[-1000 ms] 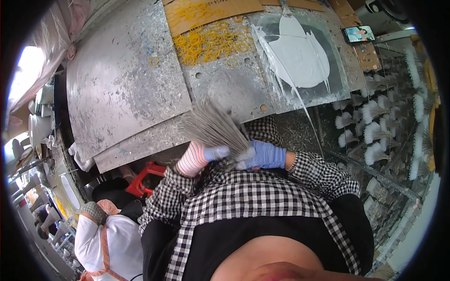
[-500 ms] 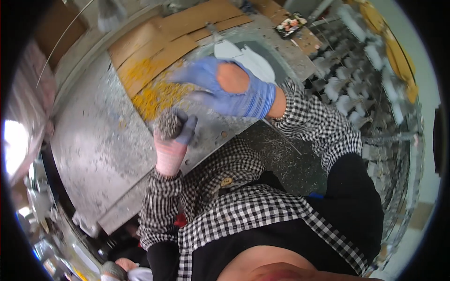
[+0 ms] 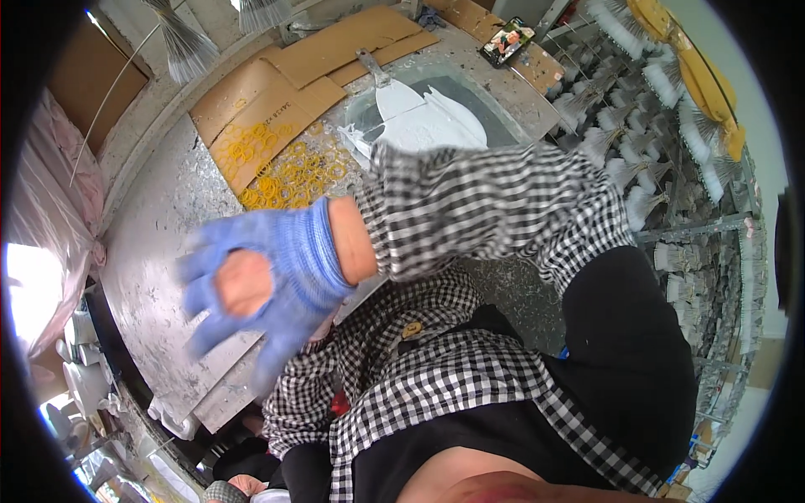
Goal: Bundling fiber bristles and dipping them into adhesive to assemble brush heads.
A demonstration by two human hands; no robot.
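- Spreading across the picture from 9 to 12 o'clock is one grey, spattered bench [image 3: 155, 243]. It carries everything the hand is nearest to.
- One rack [image 3: 696, 226] runs from 1 to 4 o'clock, crowded with white-tipped brush tufts [image 3: 641, 205], too many to count. Going by these, a good share of the work looks done.
- The right hand [image 3: 251, 289], in a blue glove, hangs blurred over the bench at 9 o'clock. Its grip is wide open with the fingers splayed, and it has hold of nothing.
- The left hand is out of sight, so its grip cannot be judged.
- About four cardboard sheets [image 3: 335, 54] lie overlapped at 11 to 12 o'clock.
- One pool of white paste [image 3: 432, 121] sits at 12 o'clock, plenty of it unspent.
- One loose heap of yellow rubber bands [image 3: 285, 168] lies at 11 o'clock, just beyond the open hand. There are dozens, so much seems left to bind.
- Two grey bristle bundles [image 3: 184, 42] stand at the far edge at 11 o'clock.
- One scraper [image 3: 371, 67] rests with its blade at the paste's edge.
- One phone [image 3: 507, 39] lies at 1 o'clock.
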